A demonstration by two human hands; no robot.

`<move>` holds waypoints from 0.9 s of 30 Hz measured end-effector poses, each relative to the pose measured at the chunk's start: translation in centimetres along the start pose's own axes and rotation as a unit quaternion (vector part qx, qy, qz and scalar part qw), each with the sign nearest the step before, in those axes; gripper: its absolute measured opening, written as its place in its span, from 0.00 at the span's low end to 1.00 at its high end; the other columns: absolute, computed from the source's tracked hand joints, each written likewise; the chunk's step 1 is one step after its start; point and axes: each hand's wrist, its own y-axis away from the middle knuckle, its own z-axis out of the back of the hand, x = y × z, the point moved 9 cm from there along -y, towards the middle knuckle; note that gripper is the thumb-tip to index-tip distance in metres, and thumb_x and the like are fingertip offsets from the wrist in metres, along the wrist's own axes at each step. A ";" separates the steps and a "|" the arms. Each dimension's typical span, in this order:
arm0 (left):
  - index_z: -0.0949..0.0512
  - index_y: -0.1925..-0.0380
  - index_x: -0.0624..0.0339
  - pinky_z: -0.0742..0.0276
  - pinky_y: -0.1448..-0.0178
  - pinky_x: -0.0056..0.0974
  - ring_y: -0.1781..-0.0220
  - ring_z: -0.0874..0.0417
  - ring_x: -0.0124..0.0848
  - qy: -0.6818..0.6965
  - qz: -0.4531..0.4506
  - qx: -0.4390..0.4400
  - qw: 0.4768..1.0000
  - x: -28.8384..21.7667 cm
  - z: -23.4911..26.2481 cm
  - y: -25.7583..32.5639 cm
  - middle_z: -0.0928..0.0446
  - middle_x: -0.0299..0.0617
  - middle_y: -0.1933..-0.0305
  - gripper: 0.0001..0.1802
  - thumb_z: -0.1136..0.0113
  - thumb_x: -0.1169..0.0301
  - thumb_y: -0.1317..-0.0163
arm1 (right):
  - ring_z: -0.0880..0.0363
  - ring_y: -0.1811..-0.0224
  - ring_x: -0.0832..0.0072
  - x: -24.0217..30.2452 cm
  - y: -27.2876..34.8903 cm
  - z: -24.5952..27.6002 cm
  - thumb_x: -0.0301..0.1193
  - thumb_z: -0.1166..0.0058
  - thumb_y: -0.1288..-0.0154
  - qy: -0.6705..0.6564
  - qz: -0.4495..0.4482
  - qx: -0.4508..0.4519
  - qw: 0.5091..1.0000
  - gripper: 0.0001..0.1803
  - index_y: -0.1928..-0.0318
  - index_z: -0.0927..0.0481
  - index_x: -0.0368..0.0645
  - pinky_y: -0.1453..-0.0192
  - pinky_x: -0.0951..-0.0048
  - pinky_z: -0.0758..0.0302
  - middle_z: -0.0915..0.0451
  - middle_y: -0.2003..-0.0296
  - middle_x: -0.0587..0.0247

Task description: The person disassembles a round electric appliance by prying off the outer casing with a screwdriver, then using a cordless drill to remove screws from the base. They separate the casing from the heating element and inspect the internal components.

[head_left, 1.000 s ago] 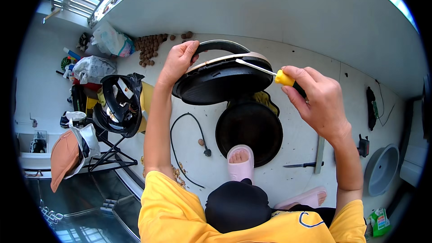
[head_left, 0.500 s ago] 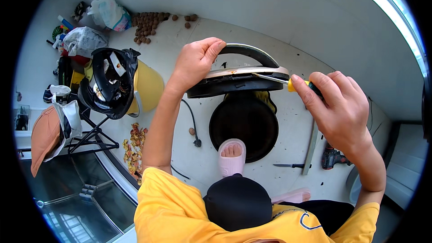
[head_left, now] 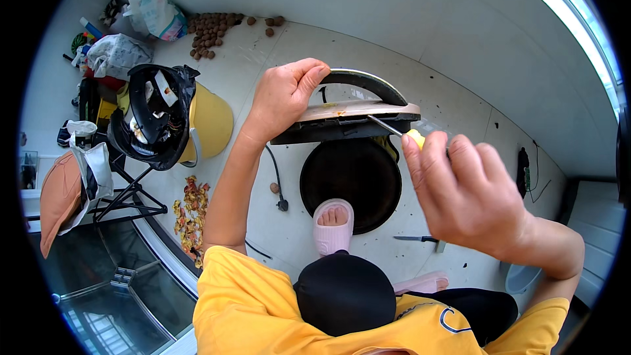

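Observation:
In front of me stands a round electric griddle with its lid [head_left: 358,110] raised on edge. The lid has a pale outer cover, a dark underside and a curved handle-like strip [head_left: 368,84] on top. My left hand [head_left: 282,98] is closed on the upper left of the lid, thumb over the rim by the strip. A screwdriver with a yellow handle [head_left: 415,137] is gripped in my right hand [head_left: 467,194]. Its metal shaft points up and left, the tip at the lid's edge seam. Below lies the griddle's dark round plate [head_left: 351,184], my slippered foot [head_left: 333,223] at its near edge.
A yellow bucket [head_left: 213,121] lined with a black bag holds scraps on the left. Peelings [head_left: 190,217], a plug and cord [head_left: 282,204], a knife [head_left: 414,238] and round brown balls [head_left: 210,33] lie on the floor. A folding stool [head_left: 131,197] stands at left.
My right hand has moved lower, tilting the screwdriver more steeply, its tip still at the lid's edge. It now covers the drill and most of the metal bar. My left hand keeps its hold.

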 end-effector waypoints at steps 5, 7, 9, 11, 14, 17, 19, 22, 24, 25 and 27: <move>0.22 0.63 0.67 0.39 0.72 0.28 0.77 0.37 0.20 -0.005 -0.010 -0.004 1.000 -0.5 -0.1 -0.3 0.35 0.31 0.82 0.17 0.49 0.62 0.32 | 0.29 0.73 0.70 2.0 -1.0 0.0 0.22 0.43 0.46 0.073 0.022 0.038 0.996 0.10 0.62 0.18 0.31 0.76 0.78 0.36 0.24 0.73 0.56; 0.22 0.63 0.67 0.39 0.73 0.28 0.77 0.37 0.20 -0.009 -0.005 -0.006 1.000 -0.4 -0.1 -0.2 0.36 0.32 0.82 0.16 0.49 0.62 0.32 | 0.30 0.74 0.71 2.3 -1.5 0.2 0.23 0.42 0.45 0.091 0.033 0.035 0.995 0.07 0.65 0.19 0.32 0.76 0.78 0.37 0.25 0.75 0.57; 0.22 0.63 0.67 0.38 0.73 0.29 0.78 0.37 0.21 -0.026 -0.014 -0.008 1.000 -1.0 0.0 -0.2 0.35 0.33 0.82 0.16 0.49 0.62 0.33 | 0.31 0.76 0.72 2.2 -1.9 0.3 0.24 0.42 0.44 0.100 0.053 0.033 0.993 0.06 0.68 0.19 0.32 0.77 0.78 0.37 0.25 0.76 0.57; 0.22 0.64 0.66 0.37 0.73 0.30 0.78 0.37 0.22 -0.039 -0.023 -0.014 0.999 -1.1 -0.1 0.0 0.34 0.35 0.82 0.16 0.49 0.62 0.33 | 0.31 0.76 0.71 1.6 -2.4 0.1 0.25 0.42 0.44 0.054 0.080 0.060 0.994 0.05 0.71 0.20 0.33 0.77 0.78 0.36 0.25 0.76 0.57; 0.22 0.63 0.66 0.36 0.73 0.31 0.78 0.36 0.24 -0.053 -0.027 -0.023 0.998 -1.4 0.1 0.7 0.33 0.38 0.82 0.16 0.48 0.62 0.33 | 0.29 0.76 0.71 0.3 -3.3 0.3 0.24 0.43 0.45 -0.015 0.079 0.080 0.994 0.05 0.72 0.20 0.34 0.77 0.77 0.35 0.25 0.75 0.57; 0.21 0.63 0.66 0.34 0.72 0.31 0.78 0.34 0.25 -0.044 -0.013 -0.016 0.999 -1.7 0.3 0.7 0.31 0.41 0.81 0.16 0.47 0.61 0.34 | 0.29 0.77 0.72 2.0 -2.5 1.1 0.24 0.43 0.46 0.074 0.030 0.072 0.994 0.04 0.72 0.20 0.34 0.78 0.77 0.36 0.24 0.75 0.57; 0.21 0.63 0.66 0.33 0.72 0.32 0.78 0.33 0.26 -0.031 -0.008 -0.008 0.999 -1.9 -0.4 0.7 0.30 0.42 0.81 0.16 0.47 0.61 0.34 | 0.30 0.80 0.73 5.6 -0.4 0.7 0.23 0.42 0.48 0.225 0.069 0.013 0.972 0.07 0.67 0.18 0.34 0.81 0.79 0.41 0.24 0.76 0.56; 0.21 0.64 0.66 0.32 0.70 0.33 0.78 0.31 0.28 -0.047 -0.010 -0.034 0.998 -1.9 0.1 0.4 0.28 0.44 0.80 0.16 0.46 0.62 0.35 | 0.30 0.79 0.72 5.1 0.0 0.3 0.24 0.42 0.48 0.195 0.026 -0.033 0.980 0.08 0.65 0.18 0.36 0.81 0.79 0.41 0.25 0.76 0.57; 0.21 0.64 0.66 0.31 0.70 0.33 0.77 0.30 0.28 -0.051 -0.001 -0.027 0.998 -1.5 0.1 0.2 0.27 0.45 0.79 0.16 0.46 0.62 0.35 | 0.31 0.79 0.72 4.3 -0.6 0.1 0.25 0.42 0.47 0.184 0.000 -0.043 0.982 0.08 0.66 0.18 0.36 0.81 0.77 0.42 0.25 0.76 0.58; 0.21 0.65 0.66 0.31 0.70 0.33 0.77 0.30 0.29 -0.054 0.002 -0.022 0.998 -1.4 0.2 0.1 0.27 0.45 0.79 0.16 0.46 0.62 0.35 | 0.32 0.81 0.72 4.3 -0.9 -0.1 0.26 0.43 0.46 0.175 0.025 -0.038 0.984 0.06 0.70 0.20 0.35 0.82 0.77 0.43 0.26 0.78 0.59; 0.21 0.64 0.66 0.31 0.69 0.34 0.77 0.29 0.30 -0.052 -0.024 -0.025 0.998 -2.0 -0.2 0.3 0.26 0.47 0.79 0.15 0.46 0.63 0.35 | 0.33 0.83 0.72 3.5 -1.6 -0.3 0.27 0.45 0.45 0.158 0.076 -0.028 0.984 0.09 0.77 0.22 0.34 0.84 0.75 0.45 0.29 0.82 0.60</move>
